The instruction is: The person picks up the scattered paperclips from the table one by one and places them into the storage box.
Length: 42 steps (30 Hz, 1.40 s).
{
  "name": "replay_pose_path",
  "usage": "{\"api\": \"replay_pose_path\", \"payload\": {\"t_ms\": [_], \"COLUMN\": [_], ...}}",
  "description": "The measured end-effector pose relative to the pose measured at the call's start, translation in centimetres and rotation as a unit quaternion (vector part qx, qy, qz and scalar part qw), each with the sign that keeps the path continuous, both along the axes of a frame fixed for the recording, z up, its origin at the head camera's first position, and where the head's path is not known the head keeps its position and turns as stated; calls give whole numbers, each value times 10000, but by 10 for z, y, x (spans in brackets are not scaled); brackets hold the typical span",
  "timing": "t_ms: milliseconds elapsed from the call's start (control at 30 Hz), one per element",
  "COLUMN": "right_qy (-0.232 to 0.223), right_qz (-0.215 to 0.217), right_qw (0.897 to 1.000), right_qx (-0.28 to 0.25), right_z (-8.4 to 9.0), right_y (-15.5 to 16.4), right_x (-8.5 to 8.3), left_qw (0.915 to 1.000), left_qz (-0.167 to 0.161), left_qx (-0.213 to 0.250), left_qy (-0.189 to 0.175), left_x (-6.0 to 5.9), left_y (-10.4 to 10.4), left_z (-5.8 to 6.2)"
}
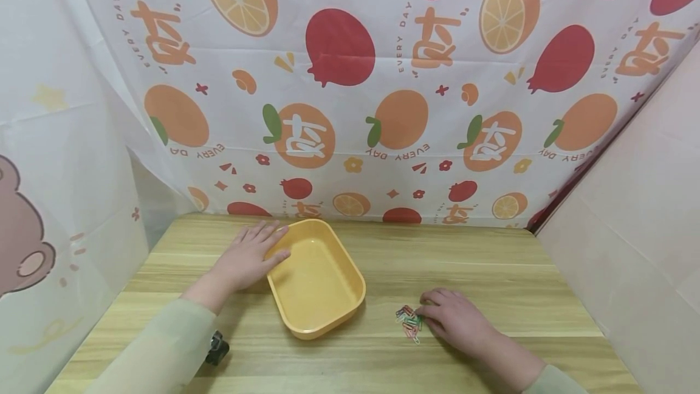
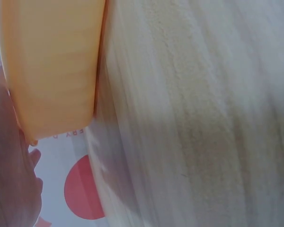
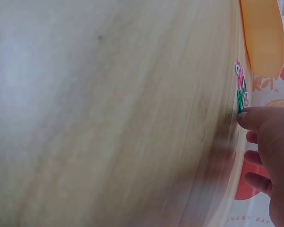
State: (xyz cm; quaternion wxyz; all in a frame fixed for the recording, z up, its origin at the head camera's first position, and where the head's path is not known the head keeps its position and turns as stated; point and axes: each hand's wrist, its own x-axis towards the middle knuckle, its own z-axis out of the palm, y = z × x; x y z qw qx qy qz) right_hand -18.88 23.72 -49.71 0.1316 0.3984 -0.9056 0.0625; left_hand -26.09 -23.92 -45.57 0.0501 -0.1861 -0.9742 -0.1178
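An empty orange rectangular tray (image 1: 328,311) sits on the wooden table (image 1: 492,260), seen from the side in the left wrist view as the tray's wall (image 2: 52,66). My left hand (image 1: 248,255) lies flat, its straight fingers resting against the tray's far-left rim. A small heap of coloured paper clips (image 1: 409,321) lies to the right of the tray, also the paper clips (image 3: 240,90) in the right wrist view. My right hand (image 1: 454,319) rests on the table just right of the heap, fingers bent, a fingertip (image 3: 244,116) touching the clips.
A fruit-patterned curtain (image 1: 350,90) hangs behind the table and along the left side. A plain pink panel (image 1: 634,211) closes the right side. A small black object (image 1: 217,348) shows below my left sleeve.
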Motion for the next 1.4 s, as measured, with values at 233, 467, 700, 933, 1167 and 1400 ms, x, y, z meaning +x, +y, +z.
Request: {"api": "replay_pose_path", "payload": {"t_ms": [233, 467, 700, 933, 1167, 1400], "right_qy": [-63, 96, -1, -166, -228, -45], "right_qz": [-92, -22, 31, 80, 70, 204], "right_qw": [9999, 10000, 9999, 9996, 9995, 9997], "right_qx": [52, 14, -109, -224, -186, -146], "right_z": [0, 1, 3, 1, -1, -2], "right_y": [-1, -3, -5, -3, -1, -2], "right_x": [0, -1, -3, -7, -8, -9], "left_qw": [10000, 10000, 9999, 9999, 9999, 9999], "left_qz": [-52, -50, -98, -113, -112, -150], "left_qx": [11, 13, 42, 31, 21, 11], "left_qy": [-9, -45, 9, -11, -17, 39], "left_x": [0, 0, -1, 1, 0, -2], "left_y": [0, 0, 1, 2, 2, 1], "left_z": [-1, -2, -3, -2, -2, -3]}}
